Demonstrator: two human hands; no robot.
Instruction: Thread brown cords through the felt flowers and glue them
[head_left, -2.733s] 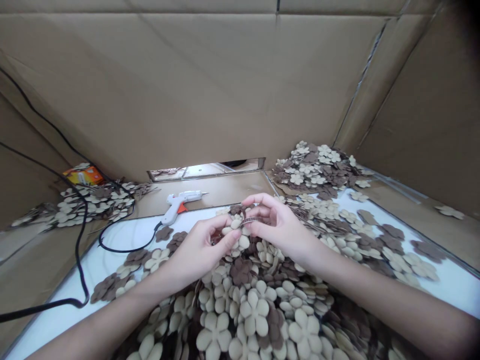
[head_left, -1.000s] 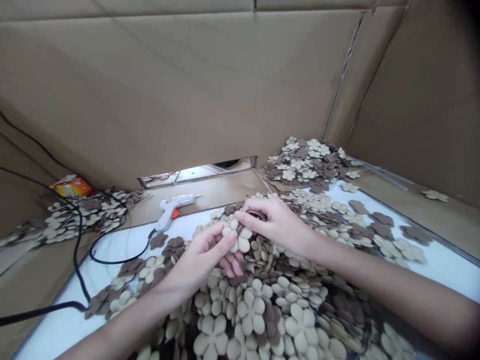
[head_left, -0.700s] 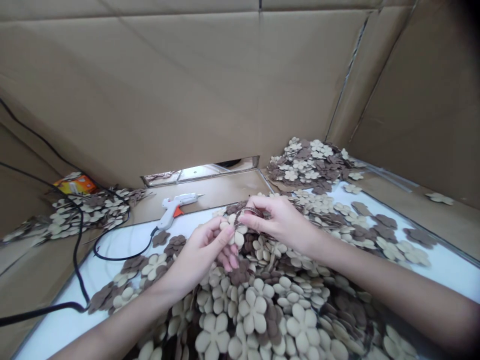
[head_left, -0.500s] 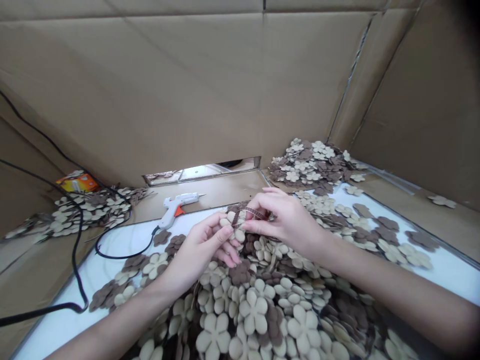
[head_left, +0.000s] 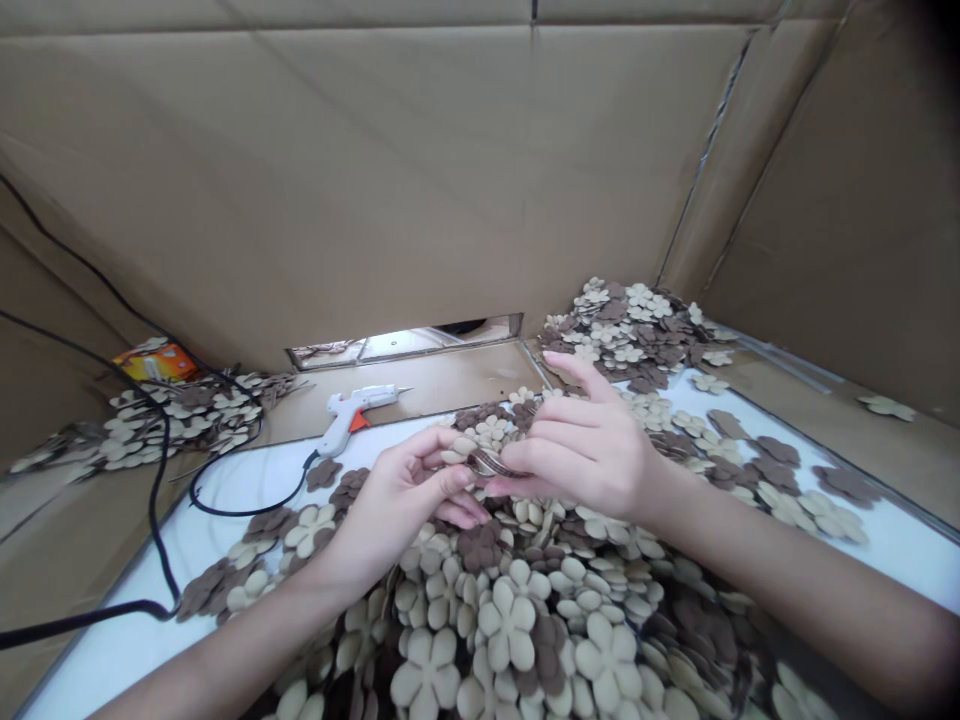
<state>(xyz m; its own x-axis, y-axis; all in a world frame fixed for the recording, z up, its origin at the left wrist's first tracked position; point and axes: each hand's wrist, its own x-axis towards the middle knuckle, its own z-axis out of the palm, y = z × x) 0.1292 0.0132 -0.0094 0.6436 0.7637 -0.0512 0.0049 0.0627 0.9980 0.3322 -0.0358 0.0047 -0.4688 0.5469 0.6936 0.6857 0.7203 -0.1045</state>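
Note:
In the head view, my left hand [head_left: 420, 478] is closed on a beige fabric flower [head_left: 459, 452], pinched between thumb and fingers. A narrow brown ribbon [head_left: 487, 463] with light stitching curves off the flower towards my right hand [head_left: 581, 440]. The thumb and lower fingers of that hand are closed on the ribbon, while its index finger points up and away. Below both hands spreads a deep heap of beige and brown fabric flowers [head_left: 508, 622]. My right fingers partly hide where the ribbon ends.
A white glue gun [head_left: 346, 415] with an orange trigger lies left of my hands, its black cord [head_left: 156, 500] looping leftward. More flowers pile up at the back right [head_left: 637, 330] and back left [head_left: 180, 420], beside an orange packet [head_left: 156, 362]. Cardboard walls [head_left: 375, 180] enclose the surface.
My right hand has turned and its index finger has lifted off. The ribbon, looped up above the flower before, now lies lower across it. My left hand keeps its hold, with the flower tilted flatter.

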